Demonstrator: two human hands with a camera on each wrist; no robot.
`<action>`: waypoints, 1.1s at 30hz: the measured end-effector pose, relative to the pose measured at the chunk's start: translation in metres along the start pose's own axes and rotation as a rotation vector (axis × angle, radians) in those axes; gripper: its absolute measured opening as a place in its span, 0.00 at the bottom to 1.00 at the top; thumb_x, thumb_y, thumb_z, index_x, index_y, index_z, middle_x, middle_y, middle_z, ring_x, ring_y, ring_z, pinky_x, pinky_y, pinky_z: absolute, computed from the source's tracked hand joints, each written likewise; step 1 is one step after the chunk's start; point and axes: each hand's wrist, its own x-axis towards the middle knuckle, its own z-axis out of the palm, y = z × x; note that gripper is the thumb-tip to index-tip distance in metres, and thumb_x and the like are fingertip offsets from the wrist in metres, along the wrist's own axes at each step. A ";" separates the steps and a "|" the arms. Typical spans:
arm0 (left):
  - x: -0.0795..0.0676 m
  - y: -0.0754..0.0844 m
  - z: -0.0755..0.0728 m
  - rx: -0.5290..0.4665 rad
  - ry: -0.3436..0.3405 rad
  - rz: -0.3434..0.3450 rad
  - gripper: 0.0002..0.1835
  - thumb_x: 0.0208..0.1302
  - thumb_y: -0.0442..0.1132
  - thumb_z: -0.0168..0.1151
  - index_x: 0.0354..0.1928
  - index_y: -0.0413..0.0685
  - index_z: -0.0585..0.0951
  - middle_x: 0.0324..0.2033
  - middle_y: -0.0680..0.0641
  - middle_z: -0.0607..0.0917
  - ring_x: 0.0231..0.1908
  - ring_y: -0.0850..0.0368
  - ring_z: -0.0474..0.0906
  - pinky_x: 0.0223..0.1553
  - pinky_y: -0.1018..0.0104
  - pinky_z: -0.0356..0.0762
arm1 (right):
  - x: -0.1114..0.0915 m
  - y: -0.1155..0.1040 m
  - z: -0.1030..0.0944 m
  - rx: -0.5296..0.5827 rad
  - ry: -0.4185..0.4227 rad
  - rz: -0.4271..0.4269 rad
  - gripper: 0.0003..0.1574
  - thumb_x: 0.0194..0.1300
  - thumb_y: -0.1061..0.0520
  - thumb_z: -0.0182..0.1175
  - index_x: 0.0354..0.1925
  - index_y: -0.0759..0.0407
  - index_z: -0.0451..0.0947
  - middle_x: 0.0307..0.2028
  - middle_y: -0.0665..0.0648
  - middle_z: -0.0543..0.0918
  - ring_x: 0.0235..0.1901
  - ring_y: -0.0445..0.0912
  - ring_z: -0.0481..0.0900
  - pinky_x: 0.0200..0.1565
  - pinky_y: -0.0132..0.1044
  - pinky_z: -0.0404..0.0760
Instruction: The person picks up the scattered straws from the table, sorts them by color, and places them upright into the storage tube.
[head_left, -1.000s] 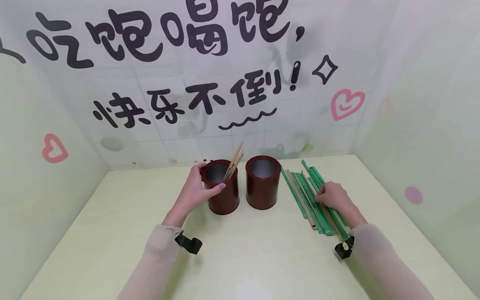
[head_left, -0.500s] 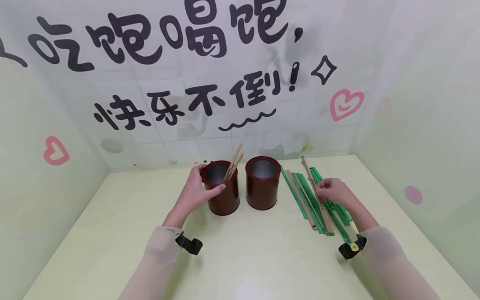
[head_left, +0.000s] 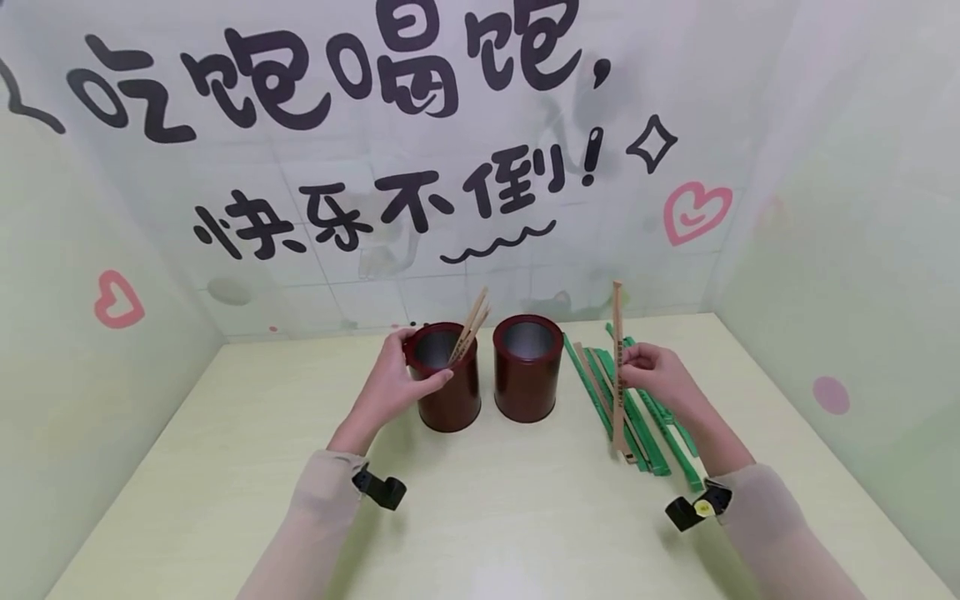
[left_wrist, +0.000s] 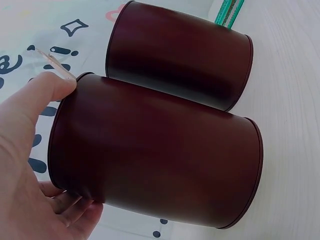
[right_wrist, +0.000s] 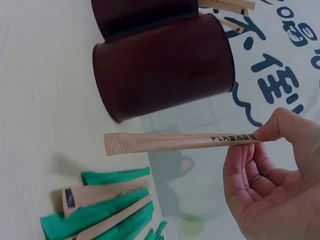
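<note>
Head view: left hand (head_left: 393,379) grips a dark red canister (head_left: 450,398) at its rim, thumb across the near side, fingers round the far left. Several brown sticks (head_left: 470,327) lean out of it toward the right. Second canister (head_left: 525,387), same colour, stands upright just beside it. Right hand (head_left: 660,379) pinches a brown paper-wrapped stick (head_left: 618,333) between thumb and fingers, stick nearly vertical, raised over a pile of green and brown wrapped sticks (head_left: 647,432) on the pale table (head_left: 487,517). Right wrist view: dark print, including "PLA", along the held wrapper.
</note>
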 end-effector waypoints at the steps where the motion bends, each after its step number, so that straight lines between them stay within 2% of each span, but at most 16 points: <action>1: 0.000 0.000 0.000 0.002 -0.001 0.000 0.47 0.58 0.46 0.72 0.71 0.35 0.56 0.66 0.34 0.66 0.65 0.40 0.68 0.65 0.46 0.73 | 0.000 -0.002 0.002 0.014 0.010 -0.010 0.10 0.67 0.65 0.54 0.44 0.71 0.71 0.33 0.51 0.81 0.33 0.36 0.80 0.39 0.30 0.83; 10: 0.006 0.003 -0.004 0.015 0.007 0.016 0.47 0.58 0.46 0.72 0.71 0.35 0.56 0.65 0.35 0.67 0.65 0.41 0.68 0.63 0.46 0.75 | 0.011 -0.032 0.017 0.141 0.084 -0.082 0.12 0.66 0.67 0.51 0.47 0.73 0.69 0.34 0.48 0.79 0.34 0.34 0.79 0.42 0.27 0.83; 16: 0.005 0.001 -0.006 0.021 0.008 0.003 0.48 0.58 0.47 0.72 0.71 0.36 0.56 0.66 0.34 0.66 0.65 0.40 0.68 0.64 0.45 0.74 | 0.018 -0.054 0.036 0.237 0.139 -0.164 0.09 0.66 0.68 0.53 0.44 0.73 0.70 0.31 0.44 0.79 0.33 0.34 0.79 0.41 0.27 0.84; 21: 0.005 0.000 -0.006 0.019 0.005 0.003 0.48 0.58 0.47 0.72 0.72 0.36 0.56 0.66 0.35 0.66 0.65 0.40 0.67 0.64 0.45 0.74 | 0.023 -0.072 0.052 0.248 0.161 -0.207 0.09 0.63 0.69 0.54 0.43 0.72 0.72 0.31 0.46 0.78 0.31 0.35 0.78 0.39 0.25 0.82; 24: 0.004 0.000 -0.005 0.015 0.003 0.005 0.48 0.58 0.47 0.72 0.71 0.36 0.56 0.66 0.35 0.66 0.65 0.40 0.67 0.64 0.45 0.74 | 0.025 -0.083 0.061 0.260 0.175 -0.223 0.09 0.62 0.69 0.54 0.42 0.71 0.72 0.31 0.47 0.79 0.31 0.36 0.78 0.39 0.28 0.83; 33: 0.003 -0.003 0.000 -0.004 -0.003 0.003 0.47 0.57 0.47 0.72 0.71 0.36 0.56 0.65 0.35 0.67 0.65 0.41 0.68 0.64 0.45 0.73 | 0.033 -0.112 0.086 0.321 0.260 -0.266 0.09 0.62 0.67 0.58 0.43 0.67 0.75 0.34 0.49 0.80 0.35 0.39 0.79 0.41 0.26 0.82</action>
